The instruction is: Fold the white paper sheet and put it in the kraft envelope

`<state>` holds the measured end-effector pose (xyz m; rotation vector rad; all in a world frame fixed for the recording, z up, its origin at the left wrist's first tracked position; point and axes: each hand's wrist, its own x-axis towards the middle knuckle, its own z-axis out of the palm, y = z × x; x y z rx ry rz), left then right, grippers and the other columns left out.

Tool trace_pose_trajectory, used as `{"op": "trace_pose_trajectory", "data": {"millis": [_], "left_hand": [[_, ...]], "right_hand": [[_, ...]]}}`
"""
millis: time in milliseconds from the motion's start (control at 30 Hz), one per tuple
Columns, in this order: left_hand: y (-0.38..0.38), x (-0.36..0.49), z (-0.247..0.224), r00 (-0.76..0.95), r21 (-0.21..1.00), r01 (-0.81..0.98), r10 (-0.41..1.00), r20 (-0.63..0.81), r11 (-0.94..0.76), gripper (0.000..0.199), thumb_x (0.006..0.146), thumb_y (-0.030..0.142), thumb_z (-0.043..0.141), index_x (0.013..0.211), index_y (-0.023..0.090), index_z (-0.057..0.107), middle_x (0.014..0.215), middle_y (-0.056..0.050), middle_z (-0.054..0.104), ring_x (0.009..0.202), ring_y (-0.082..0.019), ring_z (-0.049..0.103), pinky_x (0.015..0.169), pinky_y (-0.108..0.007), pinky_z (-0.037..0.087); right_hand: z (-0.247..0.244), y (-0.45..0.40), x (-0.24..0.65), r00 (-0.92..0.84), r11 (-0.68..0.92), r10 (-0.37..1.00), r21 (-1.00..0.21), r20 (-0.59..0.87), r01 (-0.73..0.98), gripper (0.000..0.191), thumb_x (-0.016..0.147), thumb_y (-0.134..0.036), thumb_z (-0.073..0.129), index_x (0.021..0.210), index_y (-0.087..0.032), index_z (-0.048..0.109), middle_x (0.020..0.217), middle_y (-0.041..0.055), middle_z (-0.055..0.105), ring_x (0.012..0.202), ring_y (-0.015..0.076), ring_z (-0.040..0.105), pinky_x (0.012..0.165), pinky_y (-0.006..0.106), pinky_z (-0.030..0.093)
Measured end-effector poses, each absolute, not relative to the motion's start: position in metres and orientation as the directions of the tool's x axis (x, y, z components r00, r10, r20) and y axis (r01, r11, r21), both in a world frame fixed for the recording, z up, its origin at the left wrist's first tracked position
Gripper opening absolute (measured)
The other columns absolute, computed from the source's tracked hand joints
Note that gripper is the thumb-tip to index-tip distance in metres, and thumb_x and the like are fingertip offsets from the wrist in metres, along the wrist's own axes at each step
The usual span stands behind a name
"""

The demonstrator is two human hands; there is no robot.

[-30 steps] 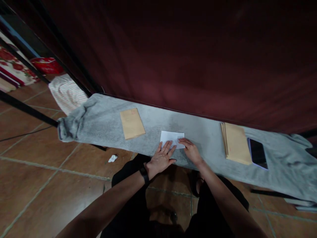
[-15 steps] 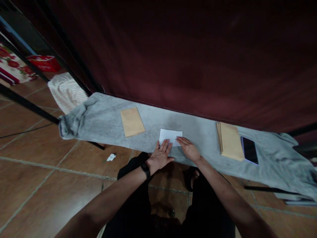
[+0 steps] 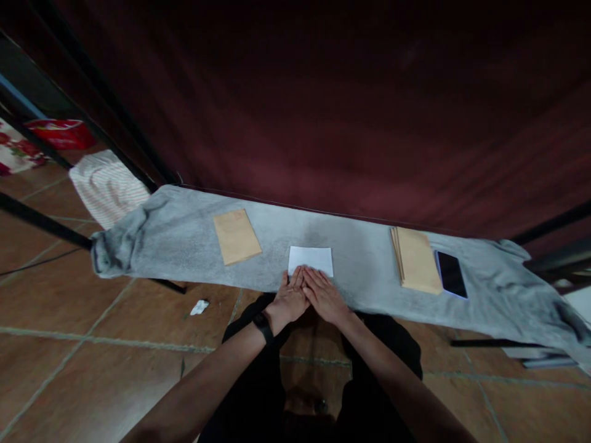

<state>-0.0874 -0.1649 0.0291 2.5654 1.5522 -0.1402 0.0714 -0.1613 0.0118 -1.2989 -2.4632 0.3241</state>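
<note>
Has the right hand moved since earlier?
Yes: the right hand has moved left, away from the stack of brown envelopes, and now lies against the left hand at the white paper.

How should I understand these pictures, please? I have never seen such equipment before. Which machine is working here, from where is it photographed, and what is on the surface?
There is no machine: these are a person's own bare hands. One camera, worn on the head, looks forward and down, so every picture comes from there. The forearms enter from below, and a black wristband is on the left wrist.

The long, narrow surface is covered with a grey cloth. The left hand and right hand lie close together, fingers on the near edge of a white paper. They rest on it; neither lifts anything. To the left lies what looks like a brown envelope; to the right, a stack of similar envelopes, with a smartphone beside it.
</note>
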Motion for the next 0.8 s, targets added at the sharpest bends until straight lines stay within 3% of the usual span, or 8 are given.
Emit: {"op": "trace_pose_trajectory", "data": {"millis": [133,267,600,800], "left_hand": [[-0.166,-0.098,0.028,0.463,0.077,0.886,0.875,-0.141,-0.457,0.063,0.101,0.039,0.034,0.157,0.009,0.032,0.165,-0.018,0.026,0.154,-0.030,0.021,0.122,-0.053,0.020],[-0.164,-0.110,0.025,0.450,0.096,0.892,0.884,-0.124,-0.441,0.067,0.100,0.045,0.037,0.156,0.007,0.033,0.164,-0.020,0.026,0.153,-0.029,0.023,0.122,-0.047,0.022],[-0.165,-0.118,0.021,0.384,0.103,0.921,0.921,-0.063,-0.377,0.070,0.102,0.050,0.031,0.153,0.004,0.036,0.161,-0.023,0.031,0.152,-0.031,0.027,0.120,-0.046,0.029],[-0.165,-0.109,0.024,0.328,0.074,0.942,0.945,-0.005,-0.327,0.065,0.102,0.043,0.029,0.153,0.005,0.037,0.158,-0.022,0.039,0.150,-0.032,0.031,0.122,-0.052,0.022]], "right_hand": [[0.001,-0.169,0.061,-0.446,0.484,0.875,-0.315,0.188,0.816,0.058,0.108,-0.041,0.029,0.157,-0.010,0.032,0.162,0.0135,0.033,0.151,0.0221,0.028,0.126,0.044,0.025],[-0.004,-0.170,0.069,-0.416,0.468,0.881,-0.283,0.226,0.837,0.062,0.106,-0.046,0.036,0.157,-0.010,0.033,0.162,0.0157,0.032,0.151,0.0254,0.029,0.125,0.047,0.027],[-0.013,-0.173,0.097,-0.303,0.376,0.908,-0.242,0.289,0.895,0.061,0.105,-0.040,0.041,0.156,-0.009,0.032,0.159,0.0186,0.035,0.148,0.0286,0.035,0.122,0.049,0.031],[-0.013,-0.176,0.107,-0.269,0.355,0.909,-0.253,0.317,0.900,0.058,0.105,-0.036,0.040,0.156,-0.007,0.034,0.157,0.0197,0.038,0.146,0.0309,0.039,0.121,0.051,0.031]]}}
